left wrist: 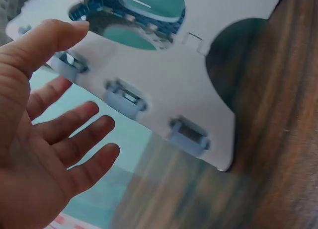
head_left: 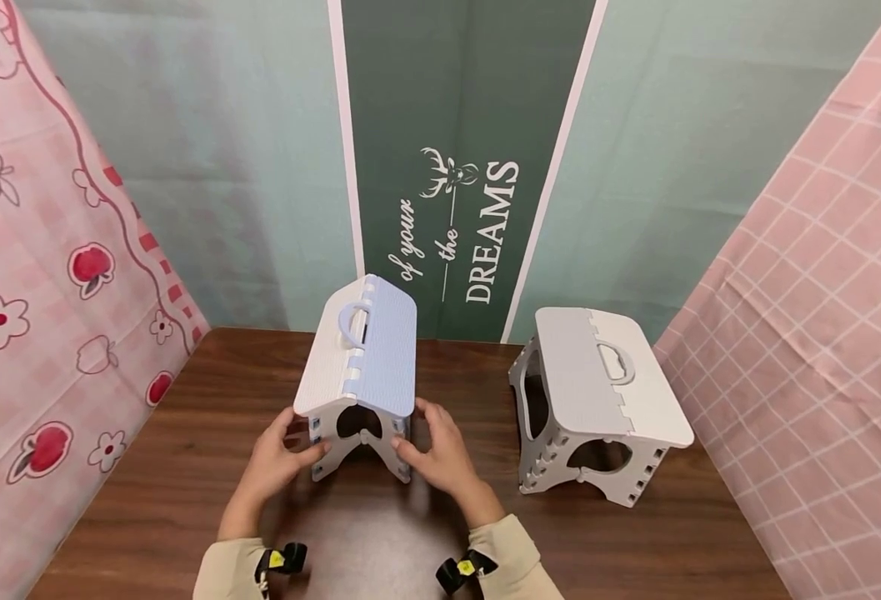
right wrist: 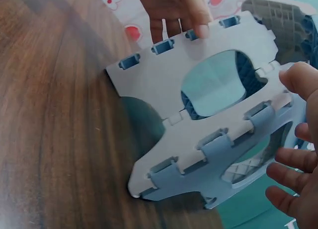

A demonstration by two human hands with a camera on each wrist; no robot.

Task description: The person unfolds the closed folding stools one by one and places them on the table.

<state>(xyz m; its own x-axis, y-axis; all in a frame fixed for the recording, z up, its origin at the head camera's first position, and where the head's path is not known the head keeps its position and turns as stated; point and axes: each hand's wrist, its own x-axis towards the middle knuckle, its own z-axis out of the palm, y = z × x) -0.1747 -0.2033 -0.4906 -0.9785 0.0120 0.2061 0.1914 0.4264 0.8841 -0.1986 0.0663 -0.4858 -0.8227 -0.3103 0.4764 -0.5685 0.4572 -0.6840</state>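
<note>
A folding step stool [head_left: 387, 358], half blue and half white on top, stands partly folded on the table, its top peaked along the middle hinge. My left hand [head_left: 273, 460] is at the left side of its near end, thumb over the white end panel [left wrist: 169, 77] and fingers spread beside the edge. At the right side, my right hand [head_left: 443, 454] has its thumb at the panel and its fingers apart alongside the blue side panel [right wrist: 213, 159]. A blue carry handle [head_left: 346, 325] stands up from the top.
A second folding stool [head_left: 575, 375], grey and white, stands unfolded to the right on the brown wooden table [head_left: 185, 483]. Behind hangs a green cloth [head_left: 463, 83] with lettering. Pink patterned cloths [head_left: 35, 333] border both sides.
</note>
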